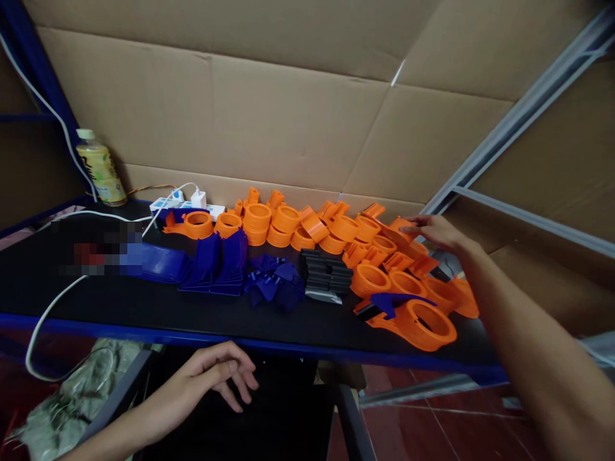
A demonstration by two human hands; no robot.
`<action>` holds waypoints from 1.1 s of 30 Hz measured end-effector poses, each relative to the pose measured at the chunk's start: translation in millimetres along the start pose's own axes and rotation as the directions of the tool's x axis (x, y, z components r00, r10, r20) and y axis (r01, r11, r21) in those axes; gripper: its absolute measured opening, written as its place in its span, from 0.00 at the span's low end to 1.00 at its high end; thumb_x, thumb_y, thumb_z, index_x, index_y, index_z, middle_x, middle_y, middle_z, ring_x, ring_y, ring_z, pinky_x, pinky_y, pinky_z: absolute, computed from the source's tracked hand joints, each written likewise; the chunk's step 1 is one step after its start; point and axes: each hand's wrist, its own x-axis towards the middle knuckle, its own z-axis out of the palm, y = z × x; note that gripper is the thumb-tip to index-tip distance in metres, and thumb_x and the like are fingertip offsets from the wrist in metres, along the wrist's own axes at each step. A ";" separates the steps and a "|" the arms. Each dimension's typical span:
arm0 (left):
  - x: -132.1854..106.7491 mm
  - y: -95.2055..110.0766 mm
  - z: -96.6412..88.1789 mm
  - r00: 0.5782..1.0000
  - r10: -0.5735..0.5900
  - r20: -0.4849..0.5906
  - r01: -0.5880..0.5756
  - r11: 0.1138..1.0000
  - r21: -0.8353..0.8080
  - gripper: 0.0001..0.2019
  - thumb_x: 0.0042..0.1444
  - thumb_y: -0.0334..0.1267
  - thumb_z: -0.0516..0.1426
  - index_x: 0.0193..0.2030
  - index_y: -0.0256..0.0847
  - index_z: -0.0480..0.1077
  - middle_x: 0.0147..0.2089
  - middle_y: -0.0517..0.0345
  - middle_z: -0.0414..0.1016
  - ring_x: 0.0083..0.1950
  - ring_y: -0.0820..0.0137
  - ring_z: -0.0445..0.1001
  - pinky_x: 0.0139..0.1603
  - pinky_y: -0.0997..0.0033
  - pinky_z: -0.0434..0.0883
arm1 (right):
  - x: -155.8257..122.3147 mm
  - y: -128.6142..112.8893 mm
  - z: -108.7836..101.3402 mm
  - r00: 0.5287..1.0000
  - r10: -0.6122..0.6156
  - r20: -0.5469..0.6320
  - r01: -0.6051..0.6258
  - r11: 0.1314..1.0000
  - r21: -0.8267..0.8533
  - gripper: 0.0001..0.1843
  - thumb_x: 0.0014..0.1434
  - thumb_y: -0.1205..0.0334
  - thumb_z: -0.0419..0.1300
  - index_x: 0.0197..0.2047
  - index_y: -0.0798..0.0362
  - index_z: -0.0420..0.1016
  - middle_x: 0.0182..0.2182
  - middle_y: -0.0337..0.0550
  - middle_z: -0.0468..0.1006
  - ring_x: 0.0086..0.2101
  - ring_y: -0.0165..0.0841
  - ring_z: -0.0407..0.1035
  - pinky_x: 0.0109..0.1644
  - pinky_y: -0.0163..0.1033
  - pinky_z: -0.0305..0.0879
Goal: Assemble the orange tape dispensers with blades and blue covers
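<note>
the right hand (435, 232) rests flat, fingers spread, on the orange parts (369, 280) at the right end of the table (144, 307), likely light, stiff plastic best pinched by a ring rim, while the left hand (218, 374) hangs loose and empty below its edge.

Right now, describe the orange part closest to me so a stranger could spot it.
Start at the black table with the blue front edge and follow the heap of orange parts to its near right end. The orange ring part lies nearest that edge, alone in having a dark blue piece across it.
</note>
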 end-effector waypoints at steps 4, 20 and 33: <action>-0.6 -1.0 0.5 1.000 0.011 0.018 -0.011 1.000 -0.001 0.14 0.68 0.43 0.54 0.49 0.38 0.76 0.47 0.44 0.79 0.45 0.58 0.79 0.47 0.55 0.75 | -11.0 -19.1 -20.2 0.994 0.097 -0.048 -0.088 0.983 0.164 0.22 0.62 0.63 0.62 0.56 0.66 0.77 0.52 0.64 0.78 0.39 0.32 0.73 0.48 0.37 0.65; -13.8 2.3 15.3 0.938 0.283 -0.198 -0.326 0.914 -0.241 0.36 0.59 0.57 0.59 0.72 0.51 0.58 0.76 0.47 0.57 0.75 0.47 0.55 0.73 0.44 0.52 | -267.3 -197.9 125.4 0.553 -0.353 0.755 -0.643 0.395 0.656 0.20 0.56 0.53 0.70 0.50 0.50 0.78 0.43 0.43 0.80 0.40 0.31 0.76 0.48 0.37 0.71; -8.5 15.6 14.2 0.932 0.196 -0.304 -0.301 0.887 -0.350 0.24 0.65 0.46 0.57 0.66 0.46 0.68 0.74 0.48 0.62 0.71 0.45 0.62 0.71 0.44 0.60 | -302.6 -205.7 146.0 0.674 -0.341 0.656 -0.514 0.421 0.747 0.22 0.53 0.50 0.72 0.49 0.47 0.77 0.41 0.40 0.79 0.40 0.33 0.74 0.47 0.38 0.69</action>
